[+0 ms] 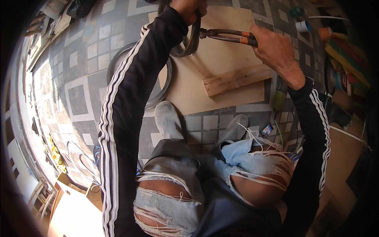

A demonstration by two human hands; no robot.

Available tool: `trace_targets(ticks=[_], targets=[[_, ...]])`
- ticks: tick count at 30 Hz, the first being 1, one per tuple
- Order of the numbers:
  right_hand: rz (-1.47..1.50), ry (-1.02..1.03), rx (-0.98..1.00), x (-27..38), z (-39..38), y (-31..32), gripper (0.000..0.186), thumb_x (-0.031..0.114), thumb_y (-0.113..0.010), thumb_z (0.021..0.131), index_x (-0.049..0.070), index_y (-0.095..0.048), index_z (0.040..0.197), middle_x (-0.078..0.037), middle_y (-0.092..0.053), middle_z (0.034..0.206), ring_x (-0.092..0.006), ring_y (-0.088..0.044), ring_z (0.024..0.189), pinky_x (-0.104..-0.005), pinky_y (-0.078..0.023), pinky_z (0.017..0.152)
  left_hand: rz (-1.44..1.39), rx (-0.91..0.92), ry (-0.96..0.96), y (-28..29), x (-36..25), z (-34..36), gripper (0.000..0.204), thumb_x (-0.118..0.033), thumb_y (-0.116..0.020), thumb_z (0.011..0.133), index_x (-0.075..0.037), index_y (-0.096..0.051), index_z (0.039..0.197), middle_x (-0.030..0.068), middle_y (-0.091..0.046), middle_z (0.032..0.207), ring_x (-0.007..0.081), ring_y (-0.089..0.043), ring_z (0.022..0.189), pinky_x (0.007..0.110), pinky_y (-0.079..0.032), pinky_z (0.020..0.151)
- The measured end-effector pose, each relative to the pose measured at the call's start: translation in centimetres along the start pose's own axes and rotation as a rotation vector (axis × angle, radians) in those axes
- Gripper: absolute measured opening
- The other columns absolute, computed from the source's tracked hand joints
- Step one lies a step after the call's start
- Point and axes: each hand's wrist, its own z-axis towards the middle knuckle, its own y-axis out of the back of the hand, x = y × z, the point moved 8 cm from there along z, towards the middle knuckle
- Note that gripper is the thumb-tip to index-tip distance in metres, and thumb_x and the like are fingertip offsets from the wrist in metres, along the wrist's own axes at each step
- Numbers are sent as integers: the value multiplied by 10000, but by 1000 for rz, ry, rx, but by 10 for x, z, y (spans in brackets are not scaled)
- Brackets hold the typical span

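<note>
My left hand [188,8] is closed around a coil of dark wire [192,41], held up at the top of the view; part of the coil is cut off by the upper edge. In my right hand [276,50] are end-cutting pincers [223,36] with orange grips, my fingers wrapped around the handles. The pincers' head points left and is right beside the coil's strands; whether it bites a strand I cannot tell. Under my left forearm, a larger wire coil [169,81] lies on the floor, partly hidden by the sleeve.
A wooden block [237,80] rests on a pale board [229,51] on the tiled floor. My shoes [167,118] stand at the board's near edge. On the right are a green bottle [280,98], a white-and-blue cup [303,26] and a can [340,81].
</note>
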Motion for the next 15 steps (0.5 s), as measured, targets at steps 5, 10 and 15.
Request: trace_targets(ticks=[5,10,15], targets=[[337,-164,310,-9,-12,-41,317,368,-707,954,57,-643,972,-149,-698,808,-370,-671,688,-476,-503,634,-11,-39,-4,5,-4,-3,284,-277,-511,1069,-185,-511,800,-79,-351,635,82,-337,490,251,-282,457],[630,-187,246,3,-25,-65,387,422,-690,980,37,-695,940,-144,-655,724,-320,-606,626,-432,-476,637,-32,74,52,9,-5,-9,295,-296,-486,1081,-193,-503,805,-89,-327,631,70,-312,486,251,-267,450],[852,-245,362,21,-38,-93,405,421,-689,980,16,-701,969,-147,-637,681,-248,-609,633,-415,-467,640,13,-35,71,18,-11,-14,302,-317,-474,1095,-196,-485,818,-97,-305,626,64,-295,484,246,-251,441]])
